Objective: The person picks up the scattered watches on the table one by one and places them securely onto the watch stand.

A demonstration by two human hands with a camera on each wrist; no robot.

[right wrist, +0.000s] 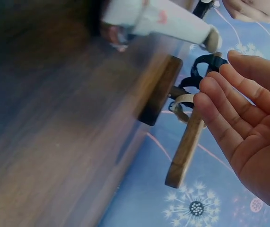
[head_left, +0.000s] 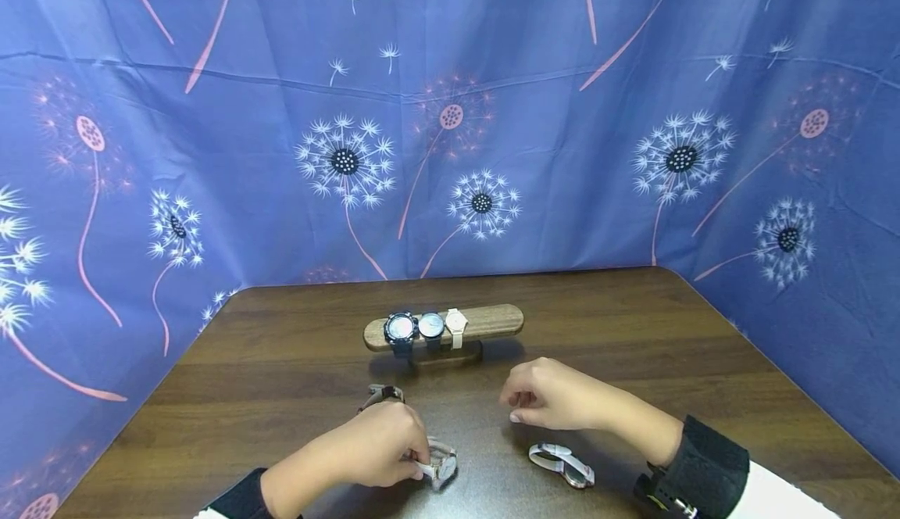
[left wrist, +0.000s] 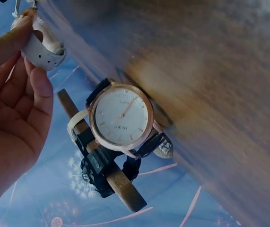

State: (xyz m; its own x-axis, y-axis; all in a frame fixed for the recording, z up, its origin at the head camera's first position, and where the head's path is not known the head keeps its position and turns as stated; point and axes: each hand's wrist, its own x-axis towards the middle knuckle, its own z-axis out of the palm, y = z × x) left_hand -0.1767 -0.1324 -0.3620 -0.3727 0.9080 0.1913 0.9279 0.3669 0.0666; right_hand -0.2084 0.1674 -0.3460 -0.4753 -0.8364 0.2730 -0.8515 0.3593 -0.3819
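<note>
My left hand point(head_left: 376, 445) pinches a white-strapped wristwatch point(head_left: 445, 464) by its band, low over the table's near side. In the left wrist view, holes show in that white strap point(left wrist: 41, 56) between thumb and fingers. Just behind this hand stands a watch with a dark strap point(head_left: 389, 394); its round white dial point(left wrist: 123, 118) has a rose-gold rim. My right hand point(head_left: 562, 394) hovers over the table with fingers loosely bent, holding nothing. Nearer to me, below it, another white-strapped watch point(head_left: 562, 464) lies on its side.
A wooden watch stand point(head_left: 495, 321) is farther back on the brown table point(head_left: 281, 331). Its bar carries two dark watches point(head_left: 401, 327) and a white watch point(head_left: 456, 322) on its left and middle part. A blue dandelion-print cloth point(head_left: 548, 152) hangs behind the table.
</note>
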